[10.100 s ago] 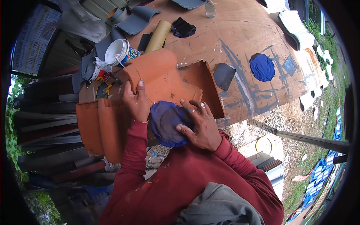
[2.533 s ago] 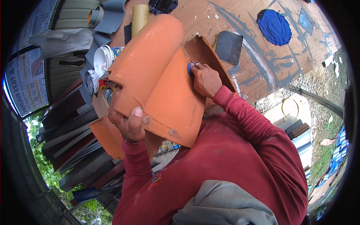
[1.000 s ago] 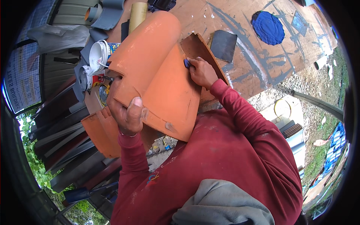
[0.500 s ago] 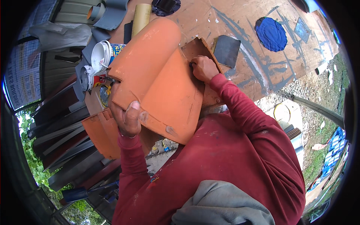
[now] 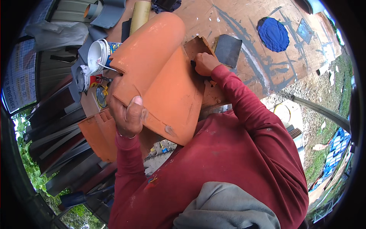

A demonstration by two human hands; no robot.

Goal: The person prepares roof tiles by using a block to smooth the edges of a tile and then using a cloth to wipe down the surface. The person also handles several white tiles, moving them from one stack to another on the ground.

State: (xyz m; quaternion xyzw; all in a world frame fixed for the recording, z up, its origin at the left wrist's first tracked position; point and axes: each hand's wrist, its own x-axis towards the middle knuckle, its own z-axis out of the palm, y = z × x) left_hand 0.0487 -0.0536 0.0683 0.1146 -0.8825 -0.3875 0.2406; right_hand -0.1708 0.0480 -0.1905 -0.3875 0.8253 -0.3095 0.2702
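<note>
A curved orange roof tile (image 5: 167, 95) lies tilted in front of me, over the near edge of the work table. My left hand (image 5: 127, 114) is closed round its lower left edge, thumb on top and fingers hidden beneath. At the tile's far right edge is my right hand (image 5: 207, 63), fingers bent in a closed grip. A small dark thing (image 5: 193, 66) shows at its fingertips; I cannot make out what it is. Behind that hand, another brownish-orange tile (image 5: 199, 45) sticks out from under the first.
Left of the tile stand a white paint bucket (image 5: 98, 55) and a smaller grey-smeared can (image 5: 82, 78). Another orange tile (image 5: 98, 133) sits at lower left, beside stacked dark tiles (image 5: 72, 164). The paint-streaked table (image 5: 251, 34) bears a dark square sheet (image 5: 228, 50) and a blue cloth (image 5: 273, 34).
My right hand has moved slightly up along the tile's right edge. The tile and my left hand appear a little further left, as the whole view has shifted slightly.
</note>
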